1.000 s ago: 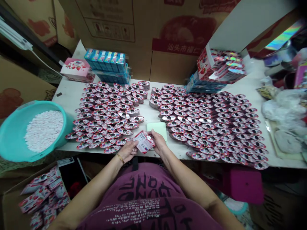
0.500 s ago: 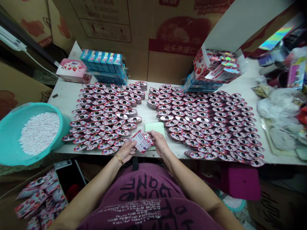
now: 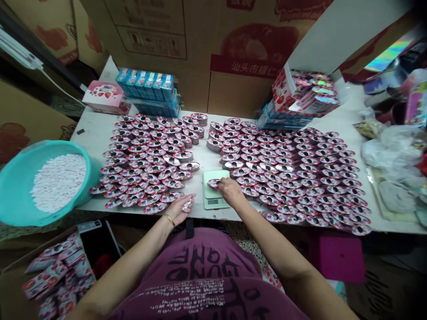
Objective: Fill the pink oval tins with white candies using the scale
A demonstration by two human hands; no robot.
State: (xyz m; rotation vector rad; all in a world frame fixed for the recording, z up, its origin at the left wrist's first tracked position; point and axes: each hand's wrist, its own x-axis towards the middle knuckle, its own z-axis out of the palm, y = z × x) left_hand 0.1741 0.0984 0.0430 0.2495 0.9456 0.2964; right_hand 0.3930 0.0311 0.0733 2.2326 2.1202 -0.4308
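Observation:
On a pale green kitchen scale (image 3: 207, 201) at the front middle of the table, a red and white pouch (image 3: 214, 183) stands with its oval end up. My right hand (image 3: 231, 192) is closed on the right end of that pouch. To the left of the scale my left hand (image 3: 179, 211) is turned palm up, fingers curled around several small white pieces (image 3: 187, 205). Rows of like upright pouches (image 3: 148, 159), each with a dark round hole on top, flank the scale on the left; more rows of pouches (image 3: 283, 168) spread to the right.
A turquoise basin (image 3: 92, 173) of small white pieces (image 3: 58, 183) sits at the left. Blue boxes (image 3: 147, 86) and a pink box (image 3: 104, 95) stand behind. Back right is an open carton of pouches (image 3: 283, 89); below left, a box of loose pouches (image 3: 60, 266). Plastic bags (image 3: 383, 151) lie far right.
The pouch that both hands held in front of the scale is no longer between them. My right hand now has a pouch upright on the scale; my left hand has turned palm up with white pieces.

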